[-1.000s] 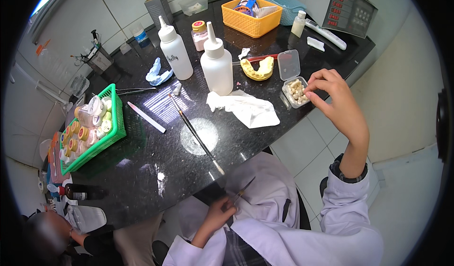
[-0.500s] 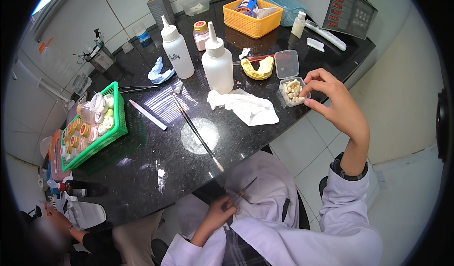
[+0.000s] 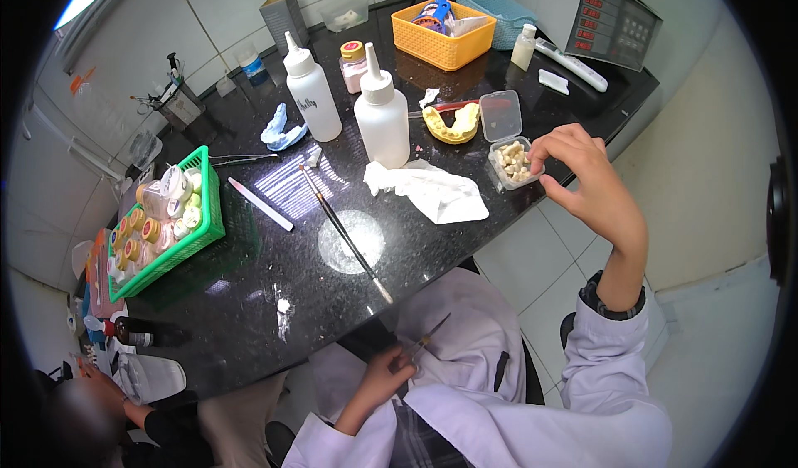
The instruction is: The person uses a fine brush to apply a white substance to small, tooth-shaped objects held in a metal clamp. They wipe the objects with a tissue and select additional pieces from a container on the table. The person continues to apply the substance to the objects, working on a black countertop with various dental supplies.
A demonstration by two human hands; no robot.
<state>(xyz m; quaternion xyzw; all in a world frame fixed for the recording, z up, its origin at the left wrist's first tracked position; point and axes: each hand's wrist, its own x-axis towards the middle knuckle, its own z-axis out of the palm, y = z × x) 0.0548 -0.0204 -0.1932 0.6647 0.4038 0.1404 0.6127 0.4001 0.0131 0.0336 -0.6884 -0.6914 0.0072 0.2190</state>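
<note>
My right hand [image 3: 590, 189] reaches over a small clear hinged box [image 3: 521, 184] with several cream-coloured artificial teeth [image 3: 514, 159] in it. Its curled fingertips dip in at the box's right side, and the thumb stands apart from them by the near right corner. The box's lid [image 3: 500, 116] is raised at the back. Down on my lap, my left hand [image 3: 389, 375] is closed round a small knife [image 3: 432, 330], its thin dark blade pointing up and right. Just left of the box lies a yellow dental cast [image 3: 451, 125], horseshoe-shaped.
White nozzle bottles [image 3: 384, 131] stand mid-table beside a crumpled tissue [image 3: 436, 192]. A brush [image 3: 345, 235] lies near the front edge. The green basket [image 3: 214, 206] of jars is at left, the yellow basket [image 3: 440, 48] at the back. Another person's hand [image 3: 101, 385] is at lower left.
The fingers of my right hand have shifted slightly and curl more over the box's right side. My left hand keeps its place with the knife.
</note>
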